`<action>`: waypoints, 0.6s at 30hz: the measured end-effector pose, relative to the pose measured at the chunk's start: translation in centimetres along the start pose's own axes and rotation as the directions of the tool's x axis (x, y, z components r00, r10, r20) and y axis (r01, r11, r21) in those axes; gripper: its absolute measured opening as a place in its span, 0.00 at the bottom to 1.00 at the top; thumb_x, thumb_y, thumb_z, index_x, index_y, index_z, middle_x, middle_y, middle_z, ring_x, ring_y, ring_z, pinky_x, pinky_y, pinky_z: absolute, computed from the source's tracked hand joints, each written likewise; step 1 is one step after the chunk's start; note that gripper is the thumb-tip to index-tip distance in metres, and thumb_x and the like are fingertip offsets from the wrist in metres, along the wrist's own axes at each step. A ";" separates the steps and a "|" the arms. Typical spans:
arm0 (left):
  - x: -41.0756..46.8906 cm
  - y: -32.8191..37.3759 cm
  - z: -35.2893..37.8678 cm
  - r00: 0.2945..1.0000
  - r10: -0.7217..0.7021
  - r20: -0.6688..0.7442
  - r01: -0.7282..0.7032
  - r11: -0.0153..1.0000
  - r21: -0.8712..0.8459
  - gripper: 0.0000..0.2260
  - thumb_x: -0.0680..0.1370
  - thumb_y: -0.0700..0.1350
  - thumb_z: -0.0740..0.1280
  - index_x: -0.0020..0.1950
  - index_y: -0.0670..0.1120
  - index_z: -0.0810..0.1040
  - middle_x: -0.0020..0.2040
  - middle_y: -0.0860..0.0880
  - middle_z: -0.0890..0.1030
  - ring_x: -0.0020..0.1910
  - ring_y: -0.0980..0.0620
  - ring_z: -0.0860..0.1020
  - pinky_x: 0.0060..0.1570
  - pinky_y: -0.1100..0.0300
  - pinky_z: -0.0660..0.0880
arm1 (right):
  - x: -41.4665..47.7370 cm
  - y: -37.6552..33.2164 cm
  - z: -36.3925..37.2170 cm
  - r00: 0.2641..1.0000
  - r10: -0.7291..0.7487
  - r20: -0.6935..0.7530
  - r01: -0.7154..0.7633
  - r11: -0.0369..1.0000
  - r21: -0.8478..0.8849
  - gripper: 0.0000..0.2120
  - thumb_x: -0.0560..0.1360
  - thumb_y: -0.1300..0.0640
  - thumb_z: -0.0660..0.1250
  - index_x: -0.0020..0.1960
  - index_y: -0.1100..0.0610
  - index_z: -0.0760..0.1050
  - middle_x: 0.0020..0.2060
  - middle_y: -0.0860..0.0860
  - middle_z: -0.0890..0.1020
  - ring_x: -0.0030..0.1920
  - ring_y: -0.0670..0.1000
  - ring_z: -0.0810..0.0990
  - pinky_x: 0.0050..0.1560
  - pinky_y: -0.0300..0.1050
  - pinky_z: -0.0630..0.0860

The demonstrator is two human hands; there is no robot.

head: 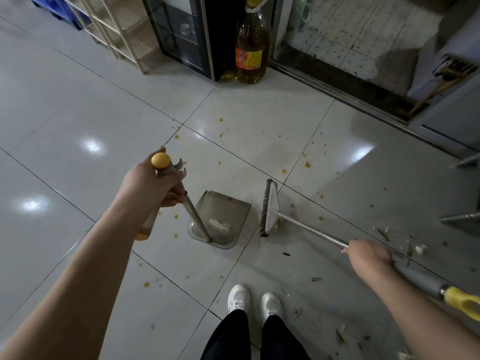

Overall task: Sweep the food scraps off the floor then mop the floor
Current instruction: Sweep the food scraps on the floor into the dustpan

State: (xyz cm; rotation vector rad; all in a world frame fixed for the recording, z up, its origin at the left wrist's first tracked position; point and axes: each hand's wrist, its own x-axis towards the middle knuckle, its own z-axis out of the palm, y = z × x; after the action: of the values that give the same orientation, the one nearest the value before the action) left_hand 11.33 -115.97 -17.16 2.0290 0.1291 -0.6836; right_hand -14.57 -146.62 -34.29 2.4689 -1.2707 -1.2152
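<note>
Translucent grey dustpan (220,219) faces flat bristled broom (268,207) on glossy tiles (78,105).

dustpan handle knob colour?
Yellow. The knob tops the dustpan handle, above the left hand; head view, the only one.

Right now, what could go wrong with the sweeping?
The scraps lie beside the right hand, behind the broom, so they may get missed. Bits near the shoes could be stepped on and spread. The orange drops look wet; the broom might smear them instead of pushing them into the dustpan, which the left hand holds.
</note>
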 end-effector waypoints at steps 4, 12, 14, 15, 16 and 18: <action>0.2 0.6 -0.6 0.999 0.026 -0.036 -0.028 0.998 -0.051 0.18 0.77 0.40 0.66 0.65 0.52 0.69 0.29 0.46 0.81 0.22 0.52 0.80 0.23 0.65 0.76 | -1.2 -1.3 0.3 0.996 -0.025 0.081 0.024 1.000 0.012 0.17 0.80 0.44 0.57 0.62 0.50 0.76 0.58 0.49 0.80 0.59 0.50 0.78 0.51 0.37 0.71; 1.2 0.3 0.9 0.998 0.056 0.028 -0.057 0.998 0.022 0.21 0.77 0.40 0.66 0.66 0.58 0.69 0.29 0.46 0.76 0.19 0.53 0.74 0.21 0.63 0.71 | -3.8 -7.6 2.8 0.975 -0.151 0.165 0.134 0.985 0.110 0.18 0.80 0.44 0.55 0.62 0.52 0.76 0.60 0.49 0.79 0.60 0.51 0.78 0.50 0.40 0.70; 1.4 -0.2 1.3 0.997 0.066 0.047 -0.068 0.996 0.049 0.21 0.77 0.41 0.66 0.66 0.59 0.68 0.27 0.47 0.76 0.19 0.53 0.74 0.22 0.63 0.70 | -4.1 -9.7 3.3 0.967 -0.166 0.192 0.145 0.982 0.118 0.19 0.80 0.44 0.55 0.64 0.53 0.75 0.61 0.50 0.78 0.62 0.51 0.77 0.54 0.40 0.71; 1.5 -0.5 1.6 0.997 0.066 0.049 -0.069 0.996 0.058 0.21 0.77 0.41 0.66 0.66 0.59 0.68 0.27 0.48 0.76 0.19 0.54 0.74 0.21 0.63 0.70 | -4.2 -10.7 3.5 0.963 -0.168 0.209 0.147 0.983 0.113 0.19 0.80 0.45 0.55 0.64 0.53 0.75 0.62 0.50 0.77 0.63 0.51 0.76 0.56 0.40 0.71; 1.6 -0.8 1.8 0.997 0.066 0.046 -0.069 0.995 0.067 0.21 0.77 0.41 0.66 0.66 0.59 0.68 0.27 0.47 0.76 0.19 0.54 0.74 0.21 0.64 0.70 | -4.3 -11.6 3.7 0.959 -0.169 0.227 0.149 0.984 0.102 0.19 0.80 0.46 0.56 0.65 0.53 0.74 0.63 0.50 0.77 0.63 0.52 0.76 0.57 0.41 0.72; 1.6 -1.3 2.2 0.997 0.069 0.038 -0.072 0.993 0.093 0.21 0.77 0.41 0.66 0.67 0.58 0.69 0.29 0.46 0.77 0.19 0.55 0.75 0.20 0.66 0.69 | -4.4 -12.9 4.2 0.953 -0.166 0.254 0.158 0.986 0.052 0.17 0.80 0.49 0.58 0.66 0.53 0.74 0.64 0.49 0.76 0.64 0.52 0.75 0.59 0.44 0.72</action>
State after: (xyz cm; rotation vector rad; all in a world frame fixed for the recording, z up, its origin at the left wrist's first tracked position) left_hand 11.34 -117.43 -19.83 2.1005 0.0044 -0.6915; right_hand -10.77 -134.13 -39.94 2.5460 -1.1656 -1.6142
